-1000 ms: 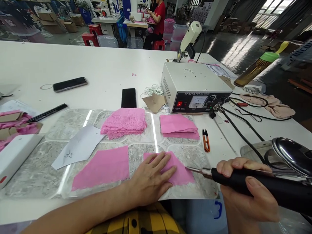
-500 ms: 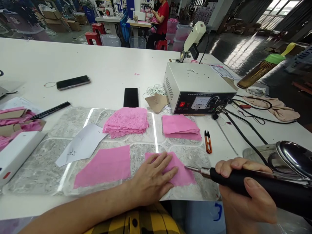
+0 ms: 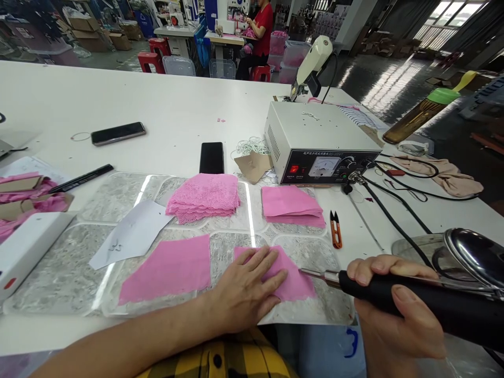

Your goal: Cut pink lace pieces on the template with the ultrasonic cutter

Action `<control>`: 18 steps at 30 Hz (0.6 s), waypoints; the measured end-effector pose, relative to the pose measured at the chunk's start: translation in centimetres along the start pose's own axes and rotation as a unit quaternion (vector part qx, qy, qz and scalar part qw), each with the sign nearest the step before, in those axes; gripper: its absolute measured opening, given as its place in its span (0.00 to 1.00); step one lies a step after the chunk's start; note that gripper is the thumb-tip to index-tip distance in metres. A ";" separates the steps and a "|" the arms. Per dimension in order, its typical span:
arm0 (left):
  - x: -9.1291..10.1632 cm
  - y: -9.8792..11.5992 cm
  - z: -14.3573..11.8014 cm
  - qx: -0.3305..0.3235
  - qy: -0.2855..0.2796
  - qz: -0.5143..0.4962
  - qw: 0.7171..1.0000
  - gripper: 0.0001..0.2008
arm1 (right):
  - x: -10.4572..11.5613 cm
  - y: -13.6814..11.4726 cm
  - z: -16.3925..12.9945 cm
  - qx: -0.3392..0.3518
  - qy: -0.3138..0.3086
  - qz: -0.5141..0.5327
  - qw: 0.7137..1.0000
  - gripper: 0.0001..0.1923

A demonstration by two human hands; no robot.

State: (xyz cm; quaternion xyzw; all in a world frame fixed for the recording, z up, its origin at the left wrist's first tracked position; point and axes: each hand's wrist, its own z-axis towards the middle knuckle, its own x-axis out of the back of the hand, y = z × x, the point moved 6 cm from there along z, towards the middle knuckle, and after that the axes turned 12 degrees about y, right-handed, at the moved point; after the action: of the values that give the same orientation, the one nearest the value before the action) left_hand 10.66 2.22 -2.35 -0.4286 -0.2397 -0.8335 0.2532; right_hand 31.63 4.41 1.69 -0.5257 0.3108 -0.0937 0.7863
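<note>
My left hand is lying flat, fingers spread, pressing down a pink cloth piece on the grey mat near me. My right hand is wrapped around the black tool handle, its metal tip touching the cloth's right edge. Judging progress: a second pink piece is lying flat to the left, and two stacks, lace and plain pink, are waiting farther off, so most of the work looks undone. Orange snips are sitting right of the plain stack, the white control box beyond. Against half a second ago, nothing is shifting noticeably; both hands and the tip are holding the same places.
</note>
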 end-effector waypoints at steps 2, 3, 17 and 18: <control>0.0 0.0 0.0 0.001 0.000 0.001 1.000 0.21 | -0.2 -0.2 0.0 0.012 -0.014 -0.002 1.000 0.06; 0.0 0.0 0.0 0.001 0.000 0.002 1.000 0.21 | -0.3 -0.2 0.0 0.015 -0.020 -0.003 1.000 0.06; 0.0 0.1 0.1 -0.005 0.004 0.009 1.000 0.20 | -1.5 -0.1 0.1 0.009 0.006 0.003 1.000 0.06; 0.1 0.1 0.1 -0.005 0.004 0.011 1.000 0.21 | -1.7 0.1 0.1 0.009 0.003 0.004 1.000 0.06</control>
State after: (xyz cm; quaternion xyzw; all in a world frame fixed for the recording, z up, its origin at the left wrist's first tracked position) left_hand 10.78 2.23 -2.22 -0.4293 -0.2304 -0.8334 0.2611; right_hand 30.30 5.34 2.35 -0.5170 0.3150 -0.0948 0.7903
